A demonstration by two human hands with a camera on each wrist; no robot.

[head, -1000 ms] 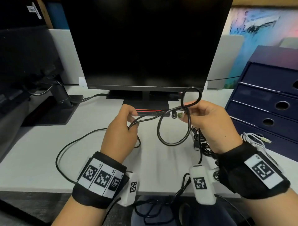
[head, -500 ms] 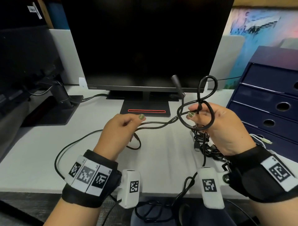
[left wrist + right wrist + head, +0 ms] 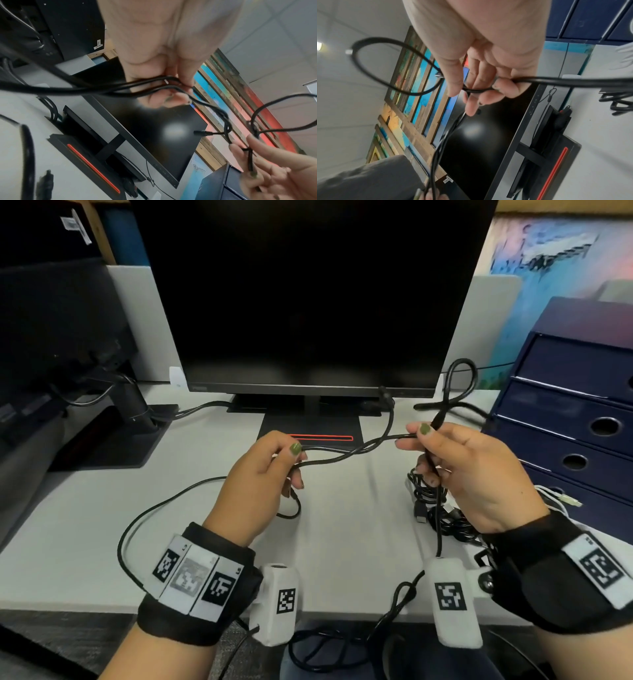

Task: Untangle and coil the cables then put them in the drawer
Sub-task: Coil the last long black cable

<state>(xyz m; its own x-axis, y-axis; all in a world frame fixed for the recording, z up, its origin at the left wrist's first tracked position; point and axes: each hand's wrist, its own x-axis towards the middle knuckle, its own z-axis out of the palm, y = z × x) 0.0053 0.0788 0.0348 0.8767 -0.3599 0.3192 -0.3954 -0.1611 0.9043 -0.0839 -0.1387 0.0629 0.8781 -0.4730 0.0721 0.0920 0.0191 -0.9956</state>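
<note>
Black cable [image 3: 346, 451] stretched between both hands above white desk [image 3: 85, 508], likely kept taut to expose crossings. Left hand [image 3: 260, 484]: fingers curled, pinching strands near thumb. Right hand [image 3: 469, 474]: thumb and fingers curled round cable, loop [image 3: 460, 381] standing above fist, probably held clear to pull plug end [image 3: 385, 393] free. Remaining tangle [image 3: 435, 508] on desk under right hand. Blue drawer unit [image 3: 565, 419] just right, drawers appear closed. Coiling not yet begun.

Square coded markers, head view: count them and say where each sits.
6. Left wristband: three in a row. Right wristband: one. Each white wrist camera: one. Undersides are hidden.
</note>
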